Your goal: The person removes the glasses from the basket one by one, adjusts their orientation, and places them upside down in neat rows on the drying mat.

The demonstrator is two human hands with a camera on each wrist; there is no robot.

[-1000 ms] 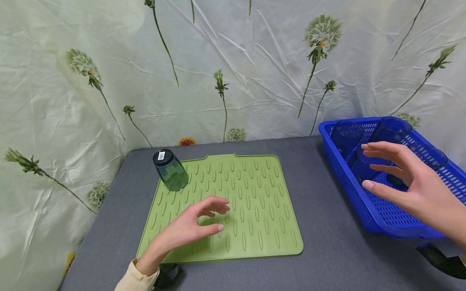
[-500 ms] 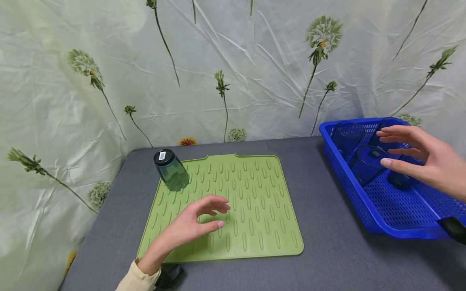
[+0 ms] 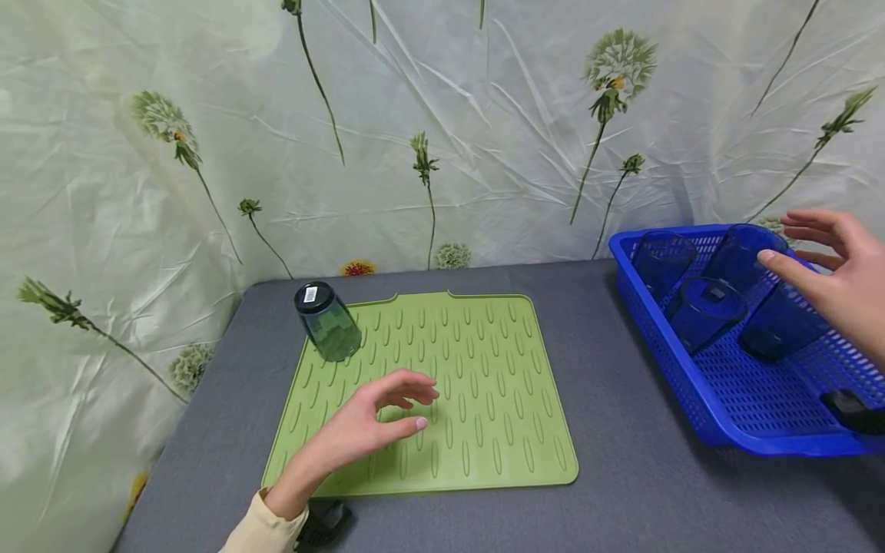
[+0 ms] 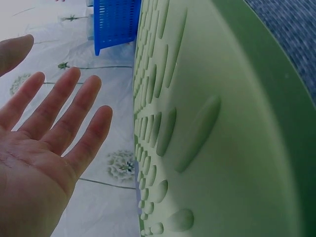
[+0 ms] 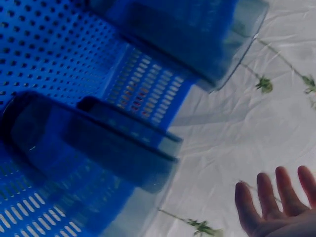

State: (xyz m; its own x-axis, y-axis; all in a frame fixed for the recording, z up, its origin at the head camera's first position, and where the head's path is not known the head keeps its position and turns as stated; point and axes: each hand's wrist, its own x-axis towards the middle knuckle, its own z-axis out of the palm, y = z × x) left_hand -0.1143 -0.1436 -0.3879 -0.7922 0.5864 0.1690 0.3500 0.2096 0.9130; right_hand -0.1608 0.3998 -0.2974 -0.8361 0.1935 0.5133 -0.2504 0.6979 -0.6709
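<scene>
1. landmark for everything here is the ribbed light-green silicone drying mat (image 3: 442, 392) lying flat on the grey fabric table top (image 3: 622, 461).
2. one see-through dark-green plastic tumbler (image 3: 326, 321) stands upside down on the mat's far left corner, barcode sticker on its base facing up. looks like that's the only one parked there.
3. to the right of the mat, apart from it with a strip of bare table between, sits the perforated blue plastic basket (image 3: 698, 399). i count four see-through tumblers in it: one at the far left (image 3: 660, 259), one leaning beside it at the back (image 3: 740, 253), one in the middle (image 3: 704, 311) and one lying tilted nearer the right side (image 3: 781, 326). so my guess is one done, four left.
4. right hand (image 3: 833, 273) hovers over the basket's far right end, fingers spread and straight, gripping nothing. it's closest to the back tumbler and the tilted one, but i can't tell if it touches either.
5. left hand (image 3: 366, 422) floats just above the near left part of the mat, fingers loosely curled and relaxed, holding nothing. the left wrist view shows the palm open (image 4: 44, 143).
6. room: most of the mat right of and nearer than the green tumbler is bare. the wrinkled dandelion-print curtain (image 3: 442, 130) hangs right behind the mat and basket, and the basket's raised rim has to be cleared.
</scene>
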